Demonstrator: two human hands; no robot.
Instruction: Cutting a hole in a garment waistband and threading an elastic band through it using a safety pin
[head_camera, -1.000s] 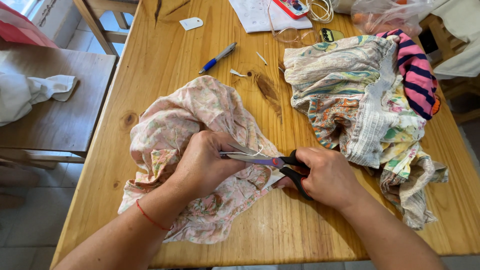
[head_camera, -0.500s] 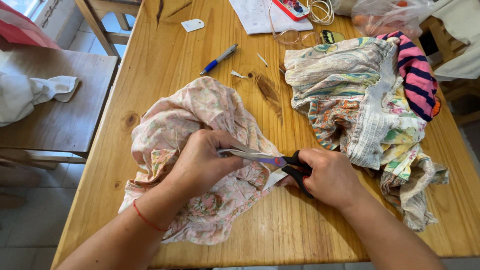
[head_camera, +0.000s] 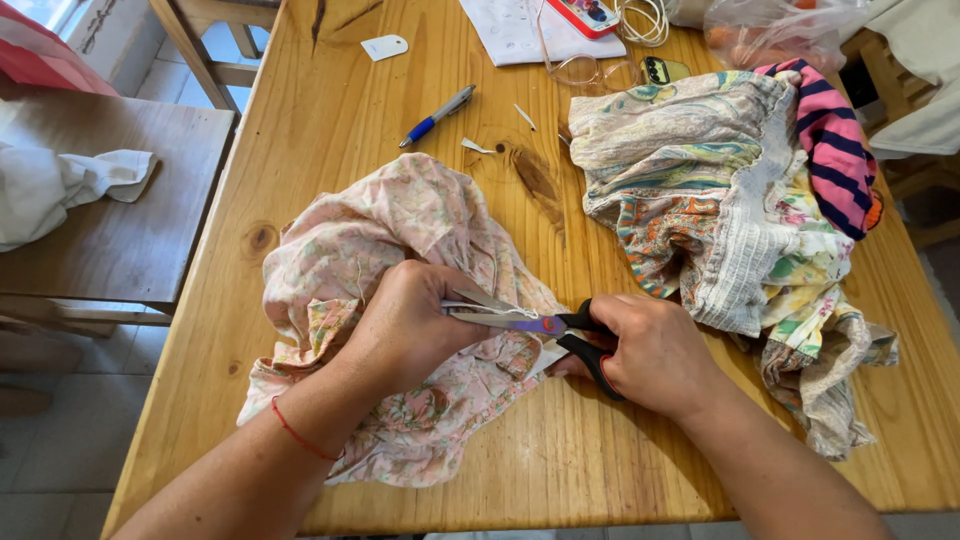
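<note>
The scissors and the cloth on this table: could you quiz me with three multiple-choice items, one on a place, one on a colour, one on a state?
1. Where does the pen lie?
A. on the table beyond the pink cloth
B. on the side chair
C. under the pile of cloth

2. What colour are the handles of the scissors?
A. yellow
B. black
C. white

3. How do the scissor blades stand?
A. shut flat
B. slightly parted
C. hidden in a sheath

Answers:
1. A, the pen rests on bare wood of the table, beyond the pink cloth.
2. B, black loops show in the right hand.
3. B, a narrow gap shows between the blades where they meet the left hand, which grips the pink cloth.
</note>
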